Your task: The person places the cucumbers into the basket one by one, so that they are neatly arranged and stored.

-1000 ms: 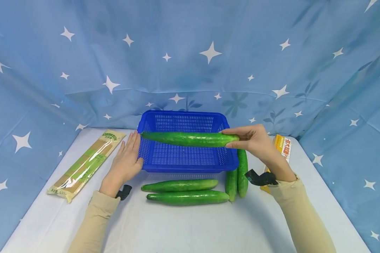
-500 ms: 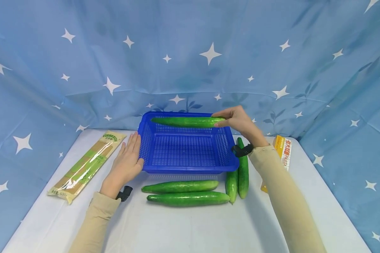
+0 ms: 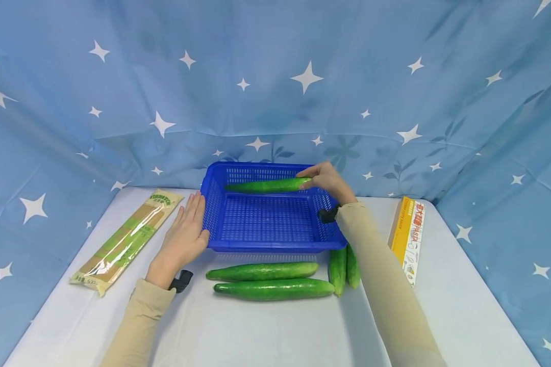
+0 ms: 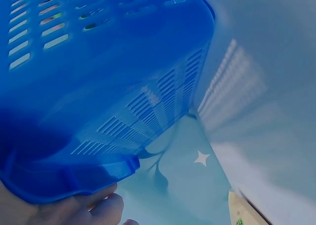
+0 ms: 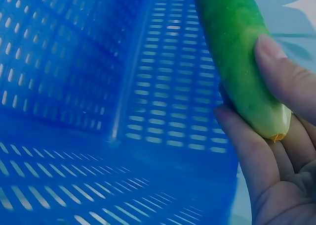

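Note:
My right hand (image 3: 323, 179) pinches the right end of a long green cucumber (image 3: 264, 186), which lies level inside the blue plastic basket (image 3: 275, 247) along its back wall. In the right wrist view the thumb (image 5: 291, 81) presses on one side of the cucumber (image 5: 237, 62) and the fingers curl under its pale tip. My left hand (image 3: 183, 234) rests with straight fingers against the basket's left side. From the left wrist view, its fingertips show below the rim of the basket (image 4: 98, 111).
Two cucumbers (image 3: 273, 289) lie side by side in front of the basket. Two more cucumbers (image 3: 337, 272) lie lengthwise at its right, partly behind my right sleeve. A packet of noodles (image 3: 126, 239) is at the left, a yellow and white pasta box (image 3: 406, 239) at the right.
My right hand has carried the cucumber left and away from me, from above the basket's middle to low by its back wall. The left hand has stayed at the basket's side.

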`<move>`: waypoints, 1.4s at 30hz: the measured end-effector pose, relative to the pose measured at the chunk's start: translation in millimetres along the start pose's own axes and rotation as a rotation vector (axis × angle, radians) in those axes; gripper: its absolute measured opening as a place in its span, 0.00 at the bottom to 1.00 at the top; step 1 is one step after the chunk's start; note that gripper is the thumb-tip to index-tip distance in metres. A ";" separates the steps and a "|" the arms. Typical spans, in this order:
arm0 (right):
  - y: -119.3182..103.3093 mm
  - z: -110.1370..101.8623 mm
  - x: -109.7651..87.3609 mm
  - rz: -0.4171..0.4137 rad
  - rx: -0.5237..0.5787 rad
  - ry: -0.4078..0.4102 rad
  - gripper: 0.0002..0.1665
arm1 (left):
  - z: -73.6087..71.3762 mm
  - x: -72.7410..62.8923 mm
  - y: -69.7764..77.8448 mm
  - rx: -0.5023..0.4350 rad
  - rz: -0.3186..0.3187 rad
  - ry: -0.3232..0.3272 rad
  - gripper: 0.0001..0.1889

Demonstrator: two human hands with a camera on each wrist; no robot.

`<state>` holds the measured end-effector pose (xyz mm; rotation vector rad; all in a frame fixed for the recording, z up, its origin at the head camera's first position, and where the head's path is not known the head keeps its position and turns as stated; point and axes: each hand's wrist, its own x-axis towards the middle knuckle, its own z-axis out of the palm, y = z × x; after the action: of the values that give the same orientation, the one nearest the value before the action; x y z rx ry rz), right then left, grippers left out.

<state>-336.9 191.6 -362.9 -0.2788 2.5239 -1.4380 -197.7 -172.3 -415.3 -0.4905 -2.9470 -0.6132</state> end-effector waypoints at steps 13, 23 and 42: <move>13.0 19.4 13.7 0.086 -0.054 0.117 0.24 | -1.7 -0.9 -0.7 0.004 -0.003 -0.001 0.40; 22.8 36.3 22.9 0.202 -0.053 0.194 0.23 | -1.3 -1.5 -0.6 0.004 -0.003 0.001 0.40; 13.2 35.3 16.6 0.215 -0.149 0.147 0.22 | 1.2 -0.3 -1.6 0.004 -0.007 -0.004 0.40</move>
<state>-343.4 164.7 -393.4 0.0768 2.6852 -1.2330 -198.0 -173.3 -417.1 -0.4818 -2.9539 -0.6079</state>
